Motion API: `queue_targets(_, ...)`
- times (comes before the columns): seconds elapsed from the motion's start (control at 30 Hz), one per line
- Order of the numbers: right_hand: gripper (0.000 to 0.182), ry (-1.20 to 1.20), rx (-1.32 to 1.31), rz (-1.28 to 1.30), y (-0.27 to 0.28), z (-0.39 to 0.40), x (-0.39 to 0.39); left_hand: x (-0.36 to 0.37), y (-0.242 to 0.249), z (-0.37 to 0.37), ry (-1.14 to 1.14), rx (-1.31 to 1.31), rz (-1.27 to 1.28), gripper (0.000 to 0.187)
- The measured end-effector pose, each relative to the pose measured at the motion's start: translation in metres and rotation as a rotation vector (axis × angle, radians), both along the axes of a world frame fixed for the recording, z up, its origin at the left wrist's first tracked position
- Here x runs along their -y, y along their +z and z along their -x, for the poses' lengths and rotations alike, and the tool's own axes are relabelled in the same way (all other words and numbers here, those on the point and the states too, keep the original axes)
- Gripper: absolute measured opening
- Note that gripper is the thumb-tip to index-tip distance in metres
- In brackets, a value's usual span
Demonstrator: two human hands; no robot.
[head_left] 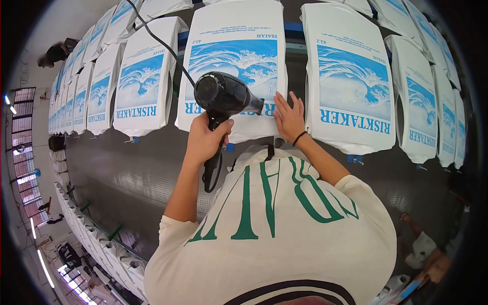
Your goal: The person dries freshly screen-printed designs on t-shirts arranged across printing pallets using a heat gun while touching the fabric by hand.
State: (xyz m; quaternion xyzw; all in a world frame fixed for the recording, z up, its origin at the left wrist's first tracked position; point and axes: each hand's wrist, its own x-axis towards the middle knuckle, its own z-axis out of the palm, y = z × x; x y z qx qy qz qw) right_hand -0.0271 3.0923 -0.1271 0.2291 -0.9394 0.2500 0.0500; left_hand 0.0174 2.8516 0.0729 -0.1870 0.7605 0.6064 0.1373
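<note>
My left hand is wrapped around the handle of a black hair dryer. The dryer's nozzle points right, over the lower part of a white printed T-shirt stretched on a board. Fingers outstretched, my right hand rests at the right edge of this same shirt, close to the nozzle. It holds nothing, and a dark band circles its wrist. A blue wave picture and blue lettering cover the shirt front; the dryer and my right hand hide part of the lettering.
Another printed shirt on a board stands just to the right, and one more to the left. Rows of them curve away on both sides. The dryer's cord runs up and left. A person's arm shows at lower right.
</note>
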Motion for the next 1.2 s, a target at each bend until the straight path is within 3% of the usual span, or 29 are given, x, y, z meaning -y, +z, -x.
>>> queue_targets(0.2, 0.063, -0.098, 0.057, -0.271, -0.004, -0.037, 0.023, 0.043, -0.004, -0.019, 0.09, -0.058, -0.001, 0.02)
queue_targets(0.33, 0.066, -0.125, 0.073, -0.332, -0.005, -0.047, 0.029, 0.077, -0.004, -0.025, 0.121, -0.088, 0.043, 0.021)
queue_targets(0.5, 0.065, -0.191, 0.057, -0.342, -0.007, -0.05, 0.035, 0.069, -0.006, -0.031, 0.101, -0.08, -0.082, 0.022)
queue_targets(0.87, 0.063, -0.197, 0.037, -0.381, -0.012, -0.053, 0.034, 0.182, -0.012, -0.045, 0.296, -0.117, 0.202, 0.021)
queue_targets(1.03, 0.064, -0.18, 0.034, -0.345, -0.013, -0.05, 0.029, 0.183, -0.007, -0.035, 0.319, -0.088, 0.146, 0.019)
queue_targets(1.1, 0.064, -0.172, 0.058, -0.374, -0.012, -0.05, 0.027, 0.177, -0.011, -0.03, 0.272, -0.18, 0.264, 0.016)
queue_targets(1.2, 0.058, -0.154, 0.023, -0.342, -0.008, -0.053, 0.019, 0.156, -0.012, -0.022, 0.146, -0.113, 0.132, 0.017)
